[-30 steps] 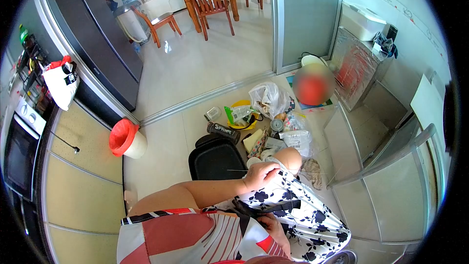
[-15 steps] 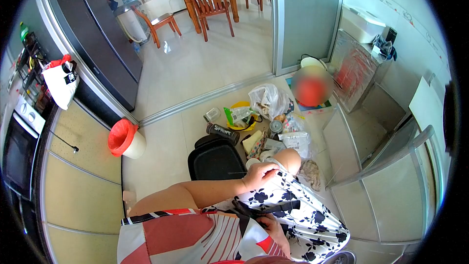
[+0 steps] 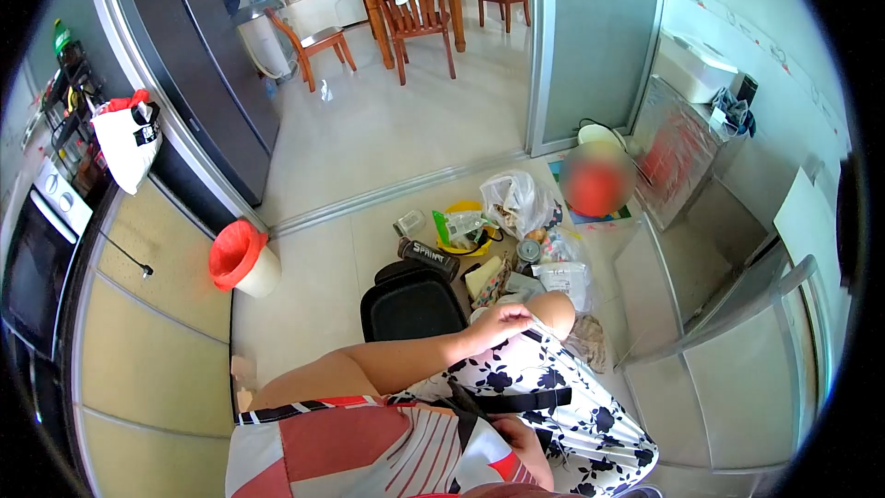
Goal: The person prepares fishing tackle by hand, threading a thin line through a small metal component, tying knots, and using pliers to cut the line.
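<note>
My left hand [image 3: 499, 326] rests at my knee, its fingers pinched on the edge of the white skirt [image 3: 590, 406] with black flowers. My right hand [image 3: 527, 454] lies low in my lap, partly covered by cloth, and its fingers do not show clearly. A dark strap [image 3: 521, 401] crosses the skirt between the two hands. Just beyond my left hand, a black tray-like piece [image 3: 415, 306] lies on the floor. Past it lies a dark bottle [image 3: 429, 258] marked with white letters.
Floor clutter includes a white plastic bag [image 3: 516, 203], a yellow container [image 3: 464, 242], a can [image 3: 528, 252] and a clear tub [image 3: 409, 223]. A red-lined bin [image 3: 241, 258] stands left. Opened cabinet panels [image 3: 728, 378] are at right. Wooden chairs [image 3: 419, 14] stand beyond the door track [image 3: 396, 192].
The head view has tilted up a little, so the room sits slightly lower and further right. My left hand stays pinched on the skirt, and my right hand remains in my lap.
</note>
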Demonstrator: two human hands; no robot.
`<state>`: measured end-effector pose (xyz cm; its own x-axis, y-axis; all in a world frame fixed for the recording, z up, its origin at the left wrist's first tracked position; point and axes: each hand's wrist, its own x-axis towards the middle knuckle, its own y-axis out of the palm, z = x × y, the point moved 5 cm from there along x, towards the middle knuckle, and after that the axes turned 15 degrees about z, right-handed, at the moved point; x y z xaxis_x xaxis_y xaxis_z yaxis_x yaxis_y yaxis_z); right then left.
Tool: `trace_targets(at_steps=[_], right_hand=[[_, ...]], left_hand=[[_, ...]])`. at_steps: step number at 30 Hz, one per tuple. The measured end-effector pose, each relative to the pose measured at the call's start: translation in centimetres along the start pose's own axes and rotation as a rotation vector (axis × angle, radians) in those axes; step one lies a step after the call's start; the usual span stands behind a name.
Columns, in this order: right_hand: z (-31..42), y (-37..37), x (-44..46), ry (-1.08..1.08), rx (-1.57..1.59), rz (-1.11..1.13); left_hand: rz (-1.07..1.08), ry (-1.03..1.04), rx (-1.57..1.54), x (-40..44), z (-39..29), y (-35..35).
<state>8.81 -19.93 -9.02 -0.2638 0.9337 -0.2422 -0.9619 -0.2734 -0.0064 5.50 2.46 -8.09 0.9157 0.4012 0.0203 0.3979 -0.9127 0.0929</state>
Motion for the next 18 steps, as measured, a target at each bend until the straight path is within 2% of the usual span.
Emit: trace_targets(at_steps=[2,5,8,9,18], right_hand=[[0.6,0.6,-0.7,0.018,0.316,0.047],[3.5,0.9,-1.8,0.097,0.611,0.025],[3.9,0.6,-2.2,0.076,0.588,-0.042],[3.8,0.7,-2.0,-0.009,0.682,-0.103],[3.0,0.0,-1.7,-0.182,0.727,-0.078]], left_hand=[[0.006,-0.092,-0.123,-0.4,-0.9,-0.3],[0.087,-0.148,-0.382,-0.6,-2.0,-0.4],[0.132,-0.182,-0.502,-0.5,-2.0,-0.2],[0.147,-0.186,-0.525,-0.4,-2.1,-0.2],[0.163,-0.211,-0.578,-0.4,-2.7,-0.6]])
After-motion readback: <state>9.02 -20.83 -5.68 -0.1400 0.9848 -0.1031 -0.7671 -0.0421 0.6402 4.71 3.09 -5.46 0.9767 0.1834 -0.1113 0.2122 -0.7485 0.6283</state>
